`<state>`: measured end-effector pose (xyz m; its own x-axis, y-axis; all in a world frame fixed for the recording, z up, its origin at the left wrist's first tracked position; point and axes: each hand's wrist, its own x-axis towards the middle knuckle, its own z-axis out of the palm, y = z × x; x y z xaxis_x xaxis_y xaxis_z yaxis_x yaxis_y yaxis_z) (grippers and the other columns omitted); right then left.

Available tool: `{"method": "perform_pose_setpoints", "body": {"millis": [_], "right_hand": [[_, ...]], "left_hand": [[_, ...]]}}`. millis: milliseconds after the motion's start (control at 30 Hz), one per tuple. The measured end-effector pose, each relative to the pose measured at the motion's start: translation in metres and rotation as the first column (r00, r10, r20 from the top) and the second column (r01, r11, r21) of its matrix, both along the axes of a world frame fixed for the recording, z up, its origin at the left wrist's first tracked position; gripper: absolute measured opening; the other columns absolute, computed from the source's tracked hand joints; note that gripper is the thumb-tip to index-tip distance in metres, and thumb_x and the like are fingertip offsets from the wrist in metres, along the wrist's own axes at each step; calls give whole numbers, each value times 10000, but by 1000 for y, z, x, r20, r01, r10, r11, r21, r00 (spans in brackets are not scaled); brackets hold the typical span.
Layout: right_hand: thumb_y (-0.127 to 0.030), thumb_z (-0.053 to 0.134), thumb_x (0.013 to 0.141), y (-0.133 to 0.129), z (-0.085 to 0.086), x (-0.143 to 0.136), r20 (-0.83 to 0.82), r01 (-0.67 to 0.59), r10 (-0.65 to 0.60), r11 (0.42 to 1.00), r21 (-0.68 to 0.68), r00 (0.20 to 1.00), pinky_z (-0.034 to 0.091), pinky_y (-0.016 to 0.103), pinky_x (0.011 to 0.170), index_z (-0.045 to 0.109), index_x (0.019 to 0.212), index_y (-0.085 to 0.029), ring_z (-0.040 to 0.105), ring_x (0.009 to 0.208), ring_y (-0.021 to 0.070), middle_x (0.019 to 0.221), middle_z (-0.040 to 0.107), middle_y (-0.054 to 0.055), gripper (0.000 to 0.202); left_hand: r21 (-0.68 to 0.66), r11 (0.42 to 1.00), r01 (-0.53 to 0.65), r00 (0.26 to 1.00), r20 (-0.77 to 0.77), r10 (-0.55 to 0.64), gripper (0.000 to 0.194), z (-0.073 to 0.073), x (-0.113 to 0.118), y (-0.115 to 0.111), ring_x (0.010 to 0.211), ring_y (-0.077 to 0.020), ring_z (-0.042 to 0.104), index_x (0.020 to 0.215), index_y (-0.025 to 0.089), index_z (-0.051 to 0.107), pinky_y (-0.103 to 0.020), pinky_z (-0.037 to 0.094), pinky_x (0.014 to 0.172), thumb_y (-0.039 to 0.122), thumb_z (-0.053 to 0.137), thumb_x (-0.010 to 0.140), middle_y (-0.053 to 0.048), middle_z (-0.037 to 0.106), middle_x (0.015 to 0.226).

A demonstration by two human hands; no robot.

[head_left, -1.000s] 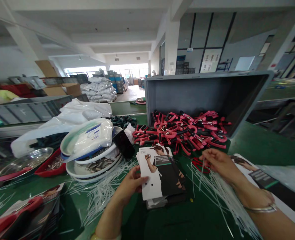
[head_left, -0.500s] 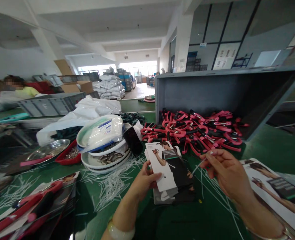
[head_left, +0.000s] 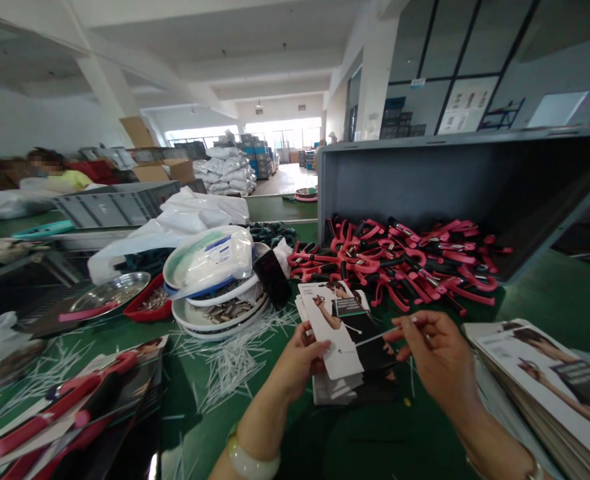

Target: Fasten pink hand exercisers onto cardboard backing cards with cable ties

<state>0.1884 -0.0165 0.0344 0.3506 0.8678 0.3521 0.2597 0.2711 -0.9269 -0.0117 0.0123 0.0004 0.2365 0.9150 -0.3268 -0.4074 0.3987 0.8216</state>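
Note:
My left hand [head_left: 302, 357] pinches the left edge of a printed card [head_left: 342, 333], white on one side and black on the other. That card lies on top of a small stack of similar cards. Between the closed thumb and fingers of my right hand [head_left: 432, 353] is a thin white tie [head_left: 375, 339], which reaches left over the card close to its small hole. Behind the cards lies a heap of pink-and-black pliers [head_left: 399, 260], partly inside a tipped grey crate [head_left: 399, 180].
A taller card stack [head_left: 539, 373] stands at right. At left are loose white ties [head_left: 229, 367], stacked bowls [head_left: 215, 280], a dark phone [head_left: 273, 279], a red tray [head_left: 149, 303] and carded pliers [head_left: 75, 407]. A person [head_left: 59, 172] is far left.
My right hand has shifted left and slightly down relative to the card, bringing the tie across it near the hole. The view has turned slightly. My left hand still holds the card.

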Motion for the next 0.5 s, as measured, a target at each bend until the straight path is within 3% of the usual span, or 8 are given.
{"method": "perform_pose_setpoints", "body": {"millis": [300,433,500], "right_hand": [[-480,617,801,-9,6,2,68,-7,8,1000,-12,998,488,220,398,462,849,-221,606,465,120,768,696,51,305],[-491,658,756,-6,-3,-7,-166,-58,40,993,-105,985,460,206,349,452,835,-217,625,486,130,795,690,38,351],[-491,709,697,-3,-11,-13,-349,-85,31,986,-140,936,448,193,340,445,823,-215,657,550,156,770,674,18,401]], "left_hand": [[80,997,-1,995,-96,9,532,3,3,-5,814,-195,634,1088,235,455,-248,500,562,283,748,646,-53,619,1032],[111,993,41,976,-217,-16,525,11,2,-9,809,-180,616,1129,258,446,-157,382,437,373,720,696,-63,624,1068],[99,991,95,982,-173,-77,515,14,2,-11,754,-167,614,1166,258,425,-157,377,420,391,679,738,-59,639,1013]]}}
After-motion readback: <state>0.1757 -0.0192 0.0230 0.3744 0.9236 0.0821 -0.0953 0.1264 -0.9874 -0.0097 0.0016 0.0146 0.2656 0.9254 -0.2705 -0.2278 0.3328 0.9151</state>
